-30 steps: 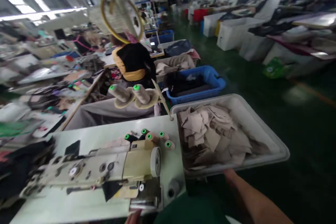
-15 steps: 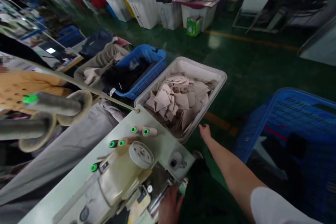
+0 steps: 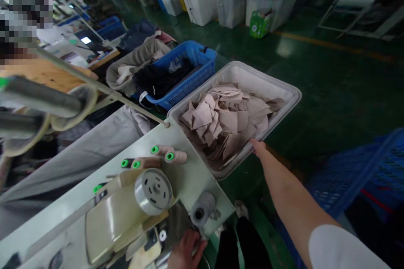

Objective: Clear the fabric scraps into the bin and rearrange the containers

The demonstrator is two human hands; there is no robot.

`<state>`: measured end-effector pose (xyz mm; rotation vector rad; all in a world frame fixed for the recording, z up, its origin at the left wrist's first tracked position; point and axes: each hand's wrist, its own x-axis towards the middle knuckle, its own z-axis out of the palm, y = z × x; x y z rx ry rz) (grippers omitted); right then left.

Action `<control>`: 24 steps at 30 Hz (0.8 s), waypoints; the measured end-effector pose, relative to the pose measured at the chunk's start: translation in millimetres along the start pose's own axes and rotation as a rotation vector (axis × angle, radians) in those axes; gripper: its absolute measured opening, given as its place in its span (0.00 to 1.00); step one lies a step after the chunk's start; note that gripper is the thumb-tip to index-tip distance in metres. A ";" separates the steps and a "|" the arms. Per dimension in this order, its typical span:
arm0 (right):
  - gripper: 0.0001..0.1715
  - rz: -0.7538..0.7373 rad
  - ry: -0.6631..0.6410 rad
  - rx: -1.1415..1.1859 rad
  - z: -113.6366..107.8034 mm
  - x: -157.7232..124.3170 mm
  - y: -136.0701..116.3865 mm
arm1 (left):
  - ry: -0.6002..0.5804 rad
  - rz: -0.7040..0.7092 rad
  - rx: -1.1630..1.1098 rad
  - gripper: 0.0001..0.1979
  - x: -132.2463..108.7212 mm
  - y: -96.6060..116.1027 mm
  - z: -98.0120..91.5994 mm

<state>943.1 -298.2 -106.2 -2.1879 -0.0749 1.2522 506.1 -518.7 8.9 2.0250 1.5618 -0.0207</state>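
- my right hand point(image 3: 259, 148) stretches past the table, fingertips at the near rim of the white tray point(image 3: 277, 92); i can't tell whether they grip it or only rest there.
- my left hand point(image 3: 186, 250) is low at the front of the sewing machine point(image 3: 116, 227), fingers curled and apart from each other; the edge of the view cuts it off, so i can't tell if it closes on anything.
- the tray sits against the corner of the pale green machine table point(image 3: 186, 176), right beside the machine, which keeps its beige fabric pieces point(image 3: 224, 122) within my reach.
- the pieces lie loose and overlapping in the tray.
- thread cones point(image 3: 159, 150) with green tips lie on the table, just behind the handwheel point(image 3: 153, 191).
- a blue basket point(image 3: 189, 50) of black cloth point(image 3: 160, 77) stands just past the tray, and a blue crate point(image 3: 347, 180) is on the floor to my right.
- the floor point(image 3: 331, 84) is glossy green with a yellow line point(image 3: 334, 46) along it.
- farther off, white bins point(image 3: 198, 0) stand in a row, and a green box point(image 3: 260, 23) sits on the floor beside them.
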 end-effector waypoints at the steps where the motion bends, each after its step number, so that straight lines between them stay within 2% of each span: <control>1: 0.16 0.010 -0.005 -0.001 -1.6 -0.9 1.3 | -0.008 -0.005 -0.022 0.16 0.3 8.9 -5.4; 6: 0.18 0.047 0.020 -0.009 -8.1 -7.0 12.5 | 0.008 -0.015 -0.023 0.11 4.2 38.6 -27.0; 13: 0.19 0.113 0.076 0.027 -20.4 -23.4 50.4 | -0.016 -0.001 0.024 0.08 4.3 47.5 -27.3; 20: 0.28 0.104 0.138 -0.033 -63.8 -41.9 82.2 | -0.085 0.011 0.096 0.10 8.4 56.1 -30.5; 24: 0.28 0.033 0.055 -0.161 -85.7 -57.4 99.4 | -0.159 0.018 0.126 0.14 8.1 65.9 -36.7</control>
